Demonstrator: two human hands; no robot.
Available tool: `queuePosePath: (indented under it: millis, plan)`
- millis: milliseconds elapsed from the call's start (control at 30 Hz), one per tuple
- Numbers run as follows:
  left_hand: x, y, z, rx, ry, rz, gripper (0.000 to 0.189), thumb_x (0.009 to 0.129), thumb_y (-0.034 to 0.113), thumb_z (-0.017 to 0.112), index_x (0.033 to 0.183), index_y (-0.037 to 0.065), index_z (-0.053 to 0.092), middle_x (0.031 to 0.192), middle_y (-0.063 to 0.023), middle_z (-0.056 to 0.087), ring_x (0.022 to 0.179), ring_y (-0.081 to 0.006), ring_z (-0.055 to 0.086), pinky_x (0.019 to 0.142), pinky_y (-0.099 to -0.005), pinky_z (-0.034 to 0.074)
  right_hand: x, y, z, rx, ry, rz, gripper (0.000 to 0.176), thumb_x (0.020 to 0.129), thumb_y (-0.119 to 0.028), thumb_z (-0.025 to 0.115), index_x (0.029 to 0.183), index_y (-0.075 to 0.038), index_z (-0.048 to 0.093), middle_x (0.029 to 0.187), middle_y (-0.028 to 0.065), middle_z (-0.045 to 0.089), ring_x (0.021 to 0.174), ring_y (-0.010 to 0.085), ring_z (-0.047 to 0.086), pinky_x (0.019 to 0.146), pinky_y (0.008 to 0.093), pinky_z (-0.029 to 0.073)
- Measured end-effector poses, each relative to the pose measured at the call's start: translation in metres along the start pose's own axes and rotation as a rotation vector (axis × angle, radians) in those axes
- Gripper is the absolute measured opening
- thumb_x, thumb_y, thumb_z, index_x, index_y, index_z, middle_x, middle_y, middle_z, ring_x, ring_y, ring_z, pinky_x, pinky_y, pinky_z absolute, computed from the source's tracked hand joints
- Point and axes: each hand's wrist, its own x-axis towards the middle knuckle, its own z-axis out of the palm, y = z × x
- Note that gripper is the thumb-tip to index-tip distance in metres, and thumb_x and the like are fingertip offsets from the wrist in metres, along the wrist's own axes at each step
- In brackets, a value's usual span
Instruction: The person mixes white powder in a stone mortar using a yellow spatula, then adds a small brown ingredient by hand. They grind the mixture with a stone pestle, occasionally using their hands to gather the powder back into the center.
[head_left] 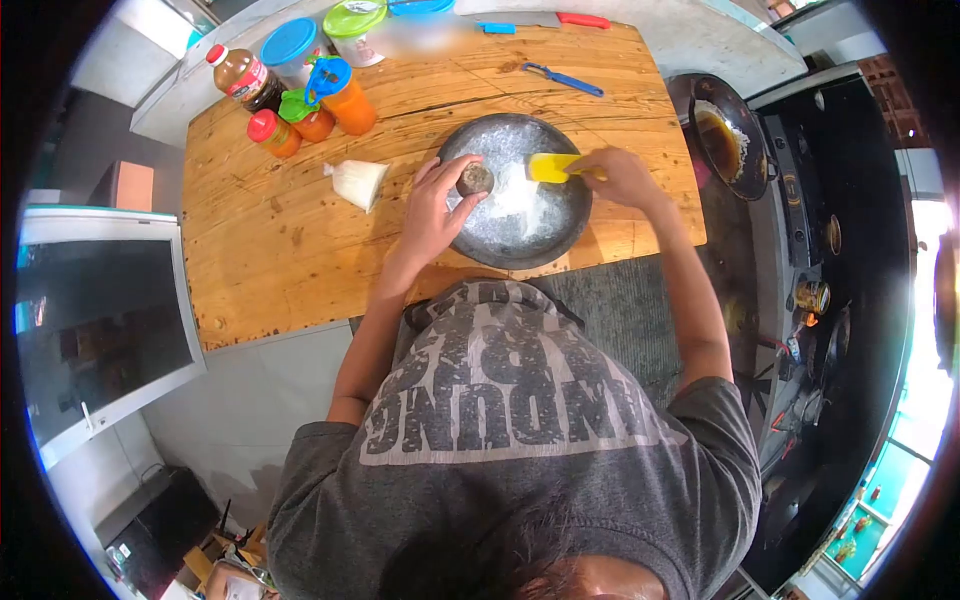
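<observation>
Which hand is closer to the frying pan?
Right. The right hand, holding a yellow spatula, is at the bowl's edge toward the frying pan; the left hand, gripping a round stone, is at the opposite edge.

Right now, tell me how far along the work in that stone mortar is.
Done: white powder already lies spread in the stone mortar. In hand: the left hand holds a stone pestle on it, while the right hand holds a yellow spatula to the heap. Left: likely more grinding; the heap looks uneven, nothing moved out.
</observation>
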Motion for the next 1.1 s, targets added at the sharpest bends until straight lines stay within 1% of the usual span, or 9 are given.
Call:
queuePosePath:
  millis: [100,333,433,533,633,833,933,1033,1100]
  plan:
    - [-0.004,-0.002,0.0,0.001,0.012,-0.02,0.041,0.081,0.019,0.068,0.119,0.009,0.056,0.11,-0.0124,0.064,0.102,-0.0318,0.058,0.103,-0.0455,0.034,-0.016,0.008,-0.024,-0.176,-0.053,0.06,0.025,0.077,-0.017,0.061,0.101,-0.019,0.071,0.096,0.0093,0.068,0.089,0.0292,0.063,0.08,0.0401,0.05]
    - [0.001,0.001,0.003,0.015,-0.011,-0.003,0.041,0.081,0.019,0.069,0.119,0.009,0.057,0.111,-0.0116,0.064,0.103,-0.0306,0.058,0.102,-0.0451,0.034,0.01,0.006,0.01,-0.034,0.026,0.022,0.027,0.078,-0.019,0.061,0.104,-0.02,0.07,0.096,0.01,0.067,0.09,0.029,0.062,0.081,0.04,0.049]
    - [0.001,0.002,0.0,0.023,0.017,0.035,0.041,0.078,0.015,0.072,0.116,0.008,0.059,0.109,-0.0095,0.064,0.1,-0.027,0.056,0.085,-0.0372,0.044,0.009,0.002,-0.004,-0.002,-0.004,0.019,0.027,0.079,-0.021,0.061,0.104,-0.02,0.07,0.099,0.0103,0.067,0.091,0.0286,0.063,0.081,0.0405,0.049]
    - [-0.005,-0.001,-0.003,0.008,0.026,-0.015,0.04,0.078,0.015,0.071,0.116,0.008,0.06,0.11,-0.0096,0.063,0.1,-0.0265,0.056,0.085,-0.0367,0.044,-0.024,-0.008,-0.043,-0.09,-0.226,0.159,0.027,0.079,-0.02,0.06,0.104,-0.02,0.07,0.1,0.0103,0.067,0.092,0.029,0.063,0.081,0.0415,0.049]
    - [-0.005,-0.007,0.0,-0.025,0.035,-0.042,0.041,0.079,0.018,0.071,0.117,0.008,0.058,0.11,-0.0119,0.065,0.101,-0.0313,0.059,0.101,-0.0435,0.037,-0.052,-0.013,-0.032,-0.177,-0.274,0.139,0.026,0.079,-0.019,0.06,0.103,-0.019,0.07,0.096,0.0108,0.068,0.091,0.0304,0.063,0.081,0.0434,0.049]
    - [0.001,0.001,0.0,-0.018,0.024,-0.061,0.041,0.079,0.018,0.071,0.117,0.008,0.058,0.108,-0.0123,0.065,0.102,-0.0318,0.059,0.1,-0.0433,0.037,-0.038,-0.027,0.031,-0.025,0.024,0.071,0.024,0.079,-0.017,0.059,0.101,-0.016,0.07,0.085,0.0126,0.068,0.081,0.0332,0.065,0.073,0.0423,0.051]
    - [0.001,0.003,-0.001,-0.011,0.01,-0.054,0.041,0.079,0.017,0.071,0.117,0.008,0.058,0.108,-0.0123,0.065,0.102,-0.032,0.059,0.099,-0.0433,0.037,-0.04,-0.035,0.007,-0.006,0.049,0.125,0.025,0.079,-0.017,0.059,0.101,-0.015,0.07,0.085,0.0139,0.068,0.079,0.0327,0.065,0.071,0.0417,0.051]
    - [-0.001,0.002,-0.001,-0.017,0.024,-0.023,0.04,0.08,0.017,0.07,0.117,0.008,0.058,0.108,-0.0124,0.065,0.101,-0.0317,0.059,0.099,-0.0436,0.037,-0.051,-0.017,-0.009,-0.126,-0.079,0.207,0.025,0.079,-0.017,0.06,0.102,-0.015,0.07,0.084,0.0146,0.067,0.08,0.032,0.065,0.072,0.0422,0.051]
    - [-0.001,0.003,0.0,-0.029,0.018,-0.038,0.04,0.08,0.017,0.07,0.117,0.008,0.058,0.108,-0.0124,0.065,0.101,-0.0317,0.059,0.099,-0.0438,0.037,-0.049,-0.012,0.002,-0.063,-0.001,0.154,0.024,0.079,-0.017,0.06,0.101,-0.015,0.07,0.082,0.0148,0.067,0.079,0.0323,0.064,0.072,0.0422,0.051]
